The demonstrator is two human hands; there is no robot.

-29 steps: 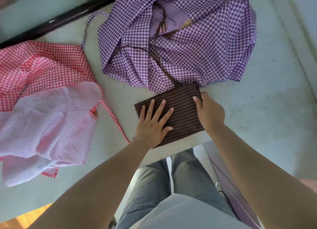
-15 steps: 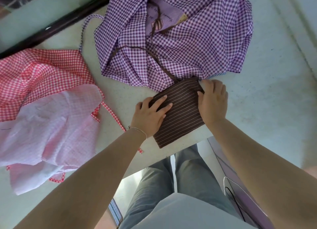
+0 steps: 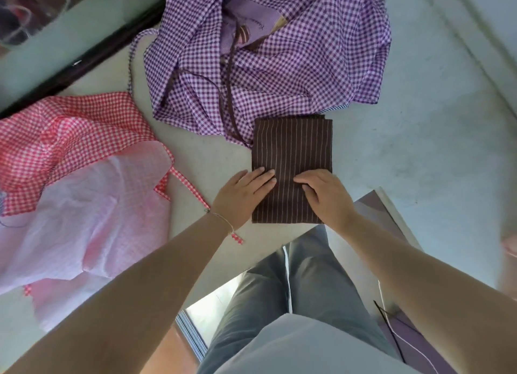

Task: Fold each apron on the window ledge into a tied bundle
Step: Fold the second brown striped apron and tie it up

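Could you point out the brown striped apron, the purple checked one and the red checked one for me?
Brown apron (image 3: pixel 293 147): head view, bare upper part of the folded rectangle.
Purple apron (image 3: pixel 321 66): head view, right side of the crumpled cloth.
Red apron (image 3: pixel 84 122): head view, checked upper part.

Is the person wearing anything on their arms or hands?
Both arms are bare, with no sleeves and no gloves in view. The left hand has a thin bracelet around its wrist, like a light cord. The right hand shows no ring, watch or band.
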